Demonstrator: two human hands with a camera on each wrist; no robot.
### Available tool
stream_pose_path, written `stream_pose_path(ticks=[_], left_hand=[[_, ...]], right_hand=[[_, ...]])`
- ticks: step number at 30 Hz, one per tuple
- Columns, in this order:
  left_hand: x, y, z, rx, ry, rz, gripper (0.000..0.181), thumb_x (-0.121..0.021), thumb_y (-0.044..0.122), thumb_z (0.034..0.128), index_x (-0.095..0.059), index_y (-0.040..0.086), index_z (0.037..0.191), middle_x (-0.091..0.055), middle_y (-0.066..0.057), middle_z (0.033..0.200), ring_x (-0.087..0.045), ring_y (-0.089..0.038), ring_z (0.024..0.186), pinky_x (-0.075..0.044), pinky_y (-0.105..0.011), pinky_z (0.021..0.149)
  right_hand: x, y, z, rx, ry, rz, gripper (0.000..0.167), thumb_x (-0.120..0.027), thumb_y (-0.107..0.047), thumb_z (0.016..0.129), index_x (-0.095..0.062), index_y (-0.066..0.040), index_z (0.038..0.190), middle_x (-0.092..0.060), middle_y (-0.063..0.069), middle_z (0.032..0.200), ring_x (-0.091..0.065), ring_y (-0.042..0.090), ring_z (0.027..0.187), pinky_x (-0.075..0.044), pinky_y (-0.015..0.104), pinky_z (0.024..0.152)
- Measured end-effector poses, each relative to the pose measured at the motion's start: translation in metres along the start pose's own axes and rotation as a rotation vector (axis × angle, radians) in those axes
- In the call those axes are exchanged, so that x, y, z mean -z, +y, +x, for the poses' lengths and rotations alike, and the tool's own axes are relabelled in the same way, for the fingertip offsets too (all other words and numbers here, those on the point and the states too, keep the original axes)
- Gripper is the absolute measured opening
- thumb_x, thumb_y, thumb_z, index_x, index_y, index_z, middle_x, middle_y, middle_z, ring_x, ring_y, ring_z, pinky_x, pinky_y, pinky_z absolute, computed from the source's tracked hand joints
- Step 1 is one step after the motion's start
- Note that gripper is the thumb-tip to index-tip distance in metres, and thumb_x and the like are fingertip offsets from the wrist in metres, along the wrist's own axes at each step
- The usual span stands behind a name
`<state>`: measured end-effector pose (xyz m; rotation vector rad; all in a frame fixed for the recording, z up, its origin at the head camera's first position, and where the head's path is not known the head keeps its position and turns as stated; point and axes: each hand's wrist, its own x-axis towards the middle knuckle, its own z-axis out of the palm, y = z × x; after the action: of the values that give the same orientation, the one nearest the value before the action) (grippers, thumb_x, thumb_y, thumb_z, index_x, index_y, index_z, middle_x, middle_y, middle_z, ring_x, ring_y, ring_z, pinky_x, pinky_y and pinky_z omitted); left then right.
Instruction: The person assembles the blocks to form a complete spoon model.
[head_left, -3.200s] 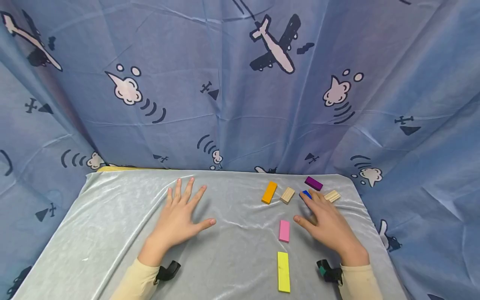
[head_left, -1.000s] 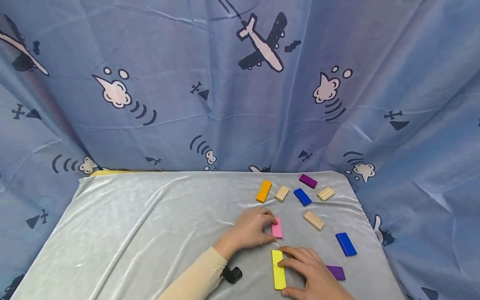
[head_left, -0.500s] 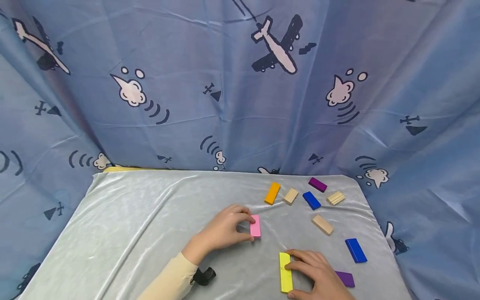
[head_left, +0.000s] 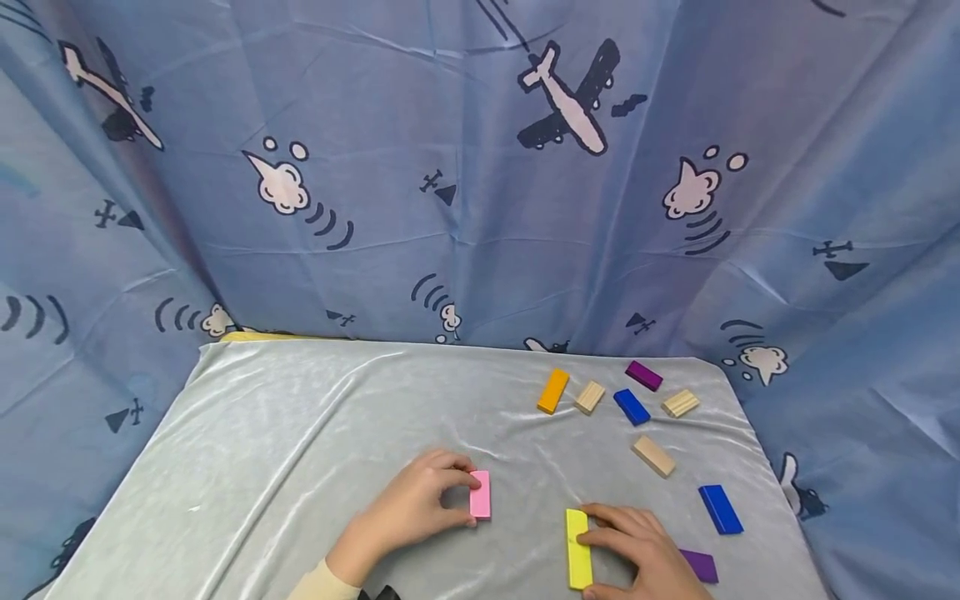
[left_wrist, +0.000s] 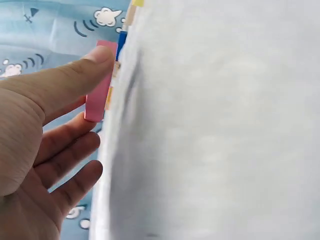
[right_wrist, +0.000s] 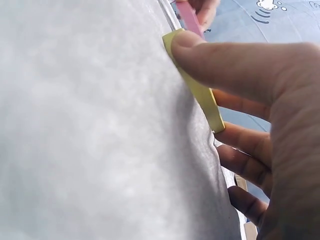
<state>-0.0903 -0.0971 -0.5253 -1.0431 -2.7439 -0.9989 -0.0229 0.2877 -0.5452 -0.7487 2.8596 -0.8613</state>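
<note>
Apparently unfinished: pink block [head_left: 482, 500] is being pinched by left hand [head_left: 420, 502], lower centre, yellow block [head_left: 578, 563] by right hand [head_left: 636, 550]; other blocks [head_left: 632, 407], right, are being left unheld.

Bright light, soft shadows, blurred wrist-view cloth [left_wrist: 215, 120]

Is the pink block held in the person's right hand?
No, the left hand pinches the pink block, while the right hand holds the yellow block.
</note>
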Motion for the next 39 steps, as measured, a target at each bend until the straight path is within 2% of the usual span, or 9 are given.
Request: stream_pose_path(ticks=[5, 10, 19, 28, 39], left_hand=[[-0.015, -0.006, -0.002, -0.005, -0.031, -0.034, 0.042, -0.100, 0.032, 0.0801, -0.084, 0.018, 0.116, -0.072, 0.011, 0.129, -0.064, -0.010, 0.124, -0.050, -0.036, 0.109], [-0.022, -0.010, -0.003, 0.027, -0.011, -0.102, 0.044, -0.101, 0.029, 0.0787, -0.084, 0.020, 0.118, -0.071, 0.013, 0.131, -0.064, -0.010, 0.126, -0.049, -0.040, 0.111], [-0.025, -0.018, -0.013, 0.037, 0.017, -0.179, 0.045, -0.099, 0.033, 0.0820, -0.082, 0.024, 0.123, -0.069, 0.014, 0.138, -0.060, -0.013, 0.131, -0.047, -0.043, 0.113], [-0.023, -0.021, -0.019, 0.036, 0.024, -0.193, 0.044, -0.098, 0.035, 0.0833, -0.082, 0.026, 0.124, -0.066, 0.016, 0.141, -0.058, -0.014, 0.134, -0.045, -0.045, 0.115], [-0.024, -0.026, -0.021, -0.014, 0.052, -0.177, 0.044, -0.096, 0.037, 0.0828, -0.083, 0.025, 0.123, -0.068, 0.014, 0.139, -0.060, -0.013, 0.132, -0.047, -0.042, 0.113]], right_hand=[[0.006, 0.003, -0.003, -0.075, -0.075, 0.031, 0.043, -0.078, -0.074, 0.087, -0.073, -0.056, 0.126, -0.062, -0.016, 0.149, -0.060, 0.017, 0.129, -0.047, 0.058, 0.100], [0.008, 0.003, -0.003, -0.119, -0.118, 0.047, 0.045, -0.078, -0.076, 0.086, -0.073, -0.056, 0.126, -0.061, -0.016, 0.150, -0.059, 0.019, 0.131, -0.047, 0.059, 0.102], [0.008, -0.001, 0.001, -0.165, -0.133, 0.109, 0.044, -0.080, -0.074, 0.085, -0.074, -0.055, 0.124, -0.061, -0.013, 0.150, -0.057, 0.027, 0.132, -0.045, 0.066, 0.103], [0.006, -0.004, 0.002, -0.167, -0.122, 0.087, 0.045, -0.080, -0.077, 0.084, -0.073, -0.057, 0.124, -0.060, -0.017, 0.151, -0.056, 0.024, 0.132, -0.048, 0.057, 0.103], [0.007, -0.011, 0.003, -0.190, -0.134, 0.103, 0.047, -0.080, -0.077, 0.082, -0.072, -0.057, 0.124, -0.058, -0.018, 0.152, -0.055, 0.025, 0.132, -0.048, 0.057, 0.104]])
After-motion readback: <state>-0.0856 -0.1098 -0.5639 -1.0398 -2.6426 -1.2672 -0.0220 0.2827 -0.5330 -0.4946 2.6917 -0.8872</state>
